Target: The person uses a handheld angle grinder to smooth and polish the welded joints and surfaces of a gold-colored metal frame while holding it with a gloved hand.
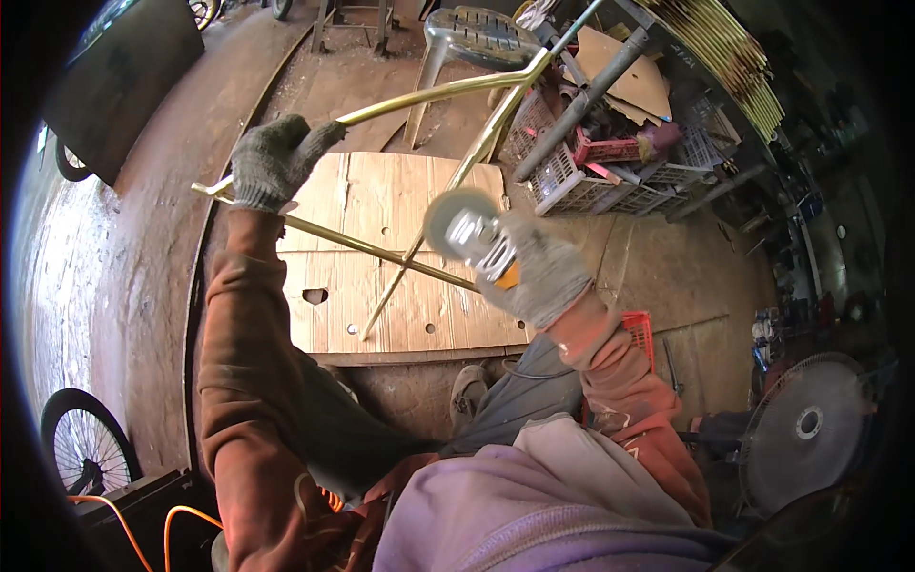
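In a grey knit work glove, my left hand (272,164) is closed around a bent end of a brass-coloured metal tube frame (434,92). The frame's long tubes cross over one another above a low surface covered in flattened cardboard (329,214). My right hand (548,272), also gloved, grips an angle grinder (486,246) with a silver head and a bit of orange-yellow on its body. Its round grey disc (446,217) is beside the crossing tubes, blurred; I cannot tell whether it touches the metal.
Beyond the cardboard stands a round metal stool (481,36). Plastic crates (562,181) full of odds and ends sit under a metal rack at far right, near a bundle of brass tubes (720,52). A fan (808,424) is close on the right, a spoked wheel (88,448) at left.
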Demonstrator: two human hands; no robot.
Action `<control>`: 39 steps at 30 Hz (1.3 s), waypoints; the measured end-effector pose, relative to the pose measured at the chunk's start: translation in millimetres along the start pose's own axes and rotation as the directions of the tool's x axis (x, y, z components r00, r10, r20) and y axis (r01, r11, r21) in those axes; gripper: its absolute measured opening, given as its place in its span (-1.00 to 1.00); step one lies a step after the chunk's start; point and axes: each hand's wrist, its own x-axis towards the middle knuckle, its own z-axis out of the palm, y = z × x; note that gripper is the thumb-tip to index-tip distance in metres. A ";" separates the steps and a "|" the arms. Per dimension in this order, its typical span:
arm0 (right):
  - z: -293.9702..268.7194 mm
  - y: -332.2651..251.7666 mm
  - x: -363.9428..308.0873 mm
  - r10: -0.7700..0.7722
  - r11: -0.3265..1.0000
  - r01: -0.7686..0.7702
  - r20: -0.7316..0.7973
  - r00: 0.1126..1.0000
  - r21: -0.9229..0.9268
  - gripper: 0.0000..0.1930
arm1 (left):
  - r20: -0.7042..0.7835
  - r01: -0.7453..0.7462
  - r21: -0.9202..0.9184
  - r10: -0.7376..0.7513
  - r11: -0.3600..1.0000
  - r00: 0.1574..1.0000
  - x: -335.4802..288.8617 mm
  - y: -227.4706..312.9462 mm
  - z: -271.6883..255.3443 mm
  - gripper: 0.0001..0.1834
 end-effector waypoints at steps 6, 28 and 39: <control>-25.0 6.0 22.7 0.037 0.999 -0.035 -0.187 0.982 0.011 -0.38 | -0.038 -0.005 0.009 0.006 1.000 0.999 0.3 0.4 -1.8 -0.46; 5.6 6.2 7.1 0.014 1.000 -0.013 0.078 0.997 -0.021 -0.29 | 0.026 0.057 0.036 -0.058 0.998 0.998 -2.3 1.1 -0.5 -0.49; -66.3 -12.1 -6.3 -0.102 0.956 0.110 -0.044 0.994 0.274 -0.25 | -0.096 0.091 -0.127 -0.104 0.988 0.990 7.9 51.5 2.1 -0.40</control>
